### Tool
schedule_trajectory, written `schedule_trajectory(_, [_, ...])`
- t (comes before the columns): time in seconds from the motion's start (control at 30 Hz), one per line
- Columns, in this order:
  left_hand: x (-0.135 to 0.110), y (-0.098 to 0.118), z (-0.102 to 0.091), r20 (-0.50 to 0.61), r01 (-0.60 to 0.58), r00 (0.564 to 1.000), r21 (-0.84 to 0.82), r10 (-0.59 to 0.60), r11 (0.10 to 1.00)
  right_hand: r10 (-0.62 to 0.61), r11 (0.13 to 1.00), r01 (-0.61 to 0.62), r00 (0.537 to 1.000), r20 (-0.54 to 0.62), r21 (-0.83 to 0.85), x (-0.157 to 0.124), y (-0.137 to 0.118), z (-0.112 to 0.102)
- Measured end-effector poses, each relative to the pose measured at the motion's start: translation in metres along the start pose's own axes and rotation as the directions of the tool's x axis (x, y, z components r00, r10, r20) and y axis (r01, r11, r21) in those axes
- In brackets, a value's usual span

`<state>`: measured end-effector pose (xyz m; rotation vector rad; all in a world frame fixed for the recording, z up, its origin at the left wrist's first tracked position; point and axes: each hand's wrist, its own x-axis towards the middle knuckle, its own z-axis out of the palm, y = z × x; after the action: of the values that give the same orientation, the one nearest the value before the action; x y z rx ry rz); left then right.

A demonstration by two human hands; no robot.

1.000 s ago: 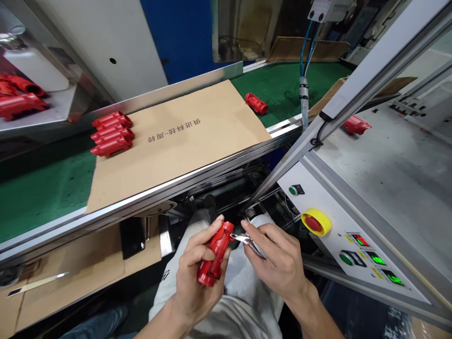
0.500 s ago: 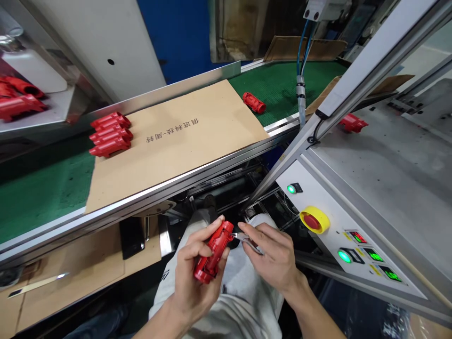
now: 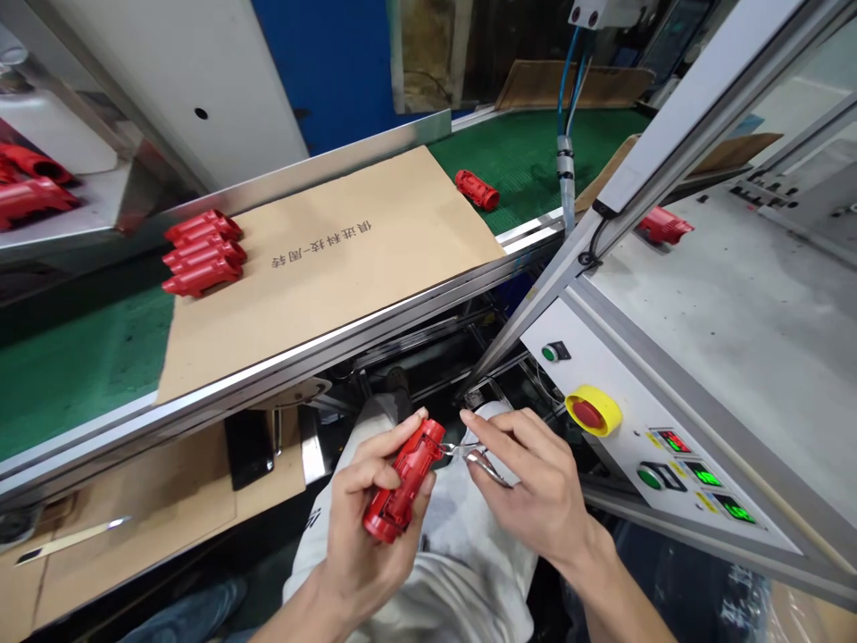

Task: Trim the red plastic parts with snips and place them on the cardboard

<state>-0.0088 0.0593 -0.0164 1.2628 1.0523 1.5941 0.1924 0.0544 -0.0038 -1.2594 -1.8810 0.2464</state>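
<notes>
My left hand (image 3: 365, 509) is closed around a red plastic housing (image 3: 405, 482), a tube-like part with cut-outs, held tilted above my lap. In my right hand (image 3: 536, 491) is a pair of small metal nippers (image 3: 486, 460), their handles spread somewhat apart. The nippers' tip reaches the right side of the housing near its upper end; whether the jaws bite on anything is too small to tell. Several similar red housings (image 3: 204, 254) lie in a row at the left end of a cardboard sheet (image 3: 335, 295). One more red housing (image 3: 478, 190) rests on the green belt.
The green conveyor belt (image 3: 87, 348) with a metal edge runs across ahead of me. A control panel (image 3: 660, 446) with a yellow-ringed red button (image 3: 593, 411) stands at my right, beside a slanted metal post (image 3: 626, 192). Below the belt, a dark flat object (image 3: 249, 449) lies on a cardboard-covered shelf.
My right hand has shifted slightly right and the nippers' handles have spread wider. The green panel lights have gone dark. My left hand holds the housing nearly as before.
</notes>
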Motion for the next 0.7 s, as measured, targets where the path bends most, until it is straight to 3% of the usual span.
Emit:
schedule_trajectory(0.27, [0.0, 0.004, 0.0, 0.042, 0.023, 0.999, -0.062, -0.02, 0.998, -0.093, 0.989, 0.1, 0.994, 0.062, -0.109, 0.0, 0.003, -0.011])
schedule_trajectory(0.5, [0.005, 0.011, -0.001, 0.103, -0.125, 0.988, 0.093, 0.115, 0.988, -0.11, 0.981, 0.125, 0.988, 0.107, -0.146, 0.002, 0.004, -0.017])
schedule_trajectory(0.7, [0.005, 0.009, -0.006, 0.178, -0.145, 0.978, 0.181, 0.112, 0.973, -0.108, 0.979, 0.129, 0.986, 0.129, -0.161, 0.0, 0.007, -0.02])
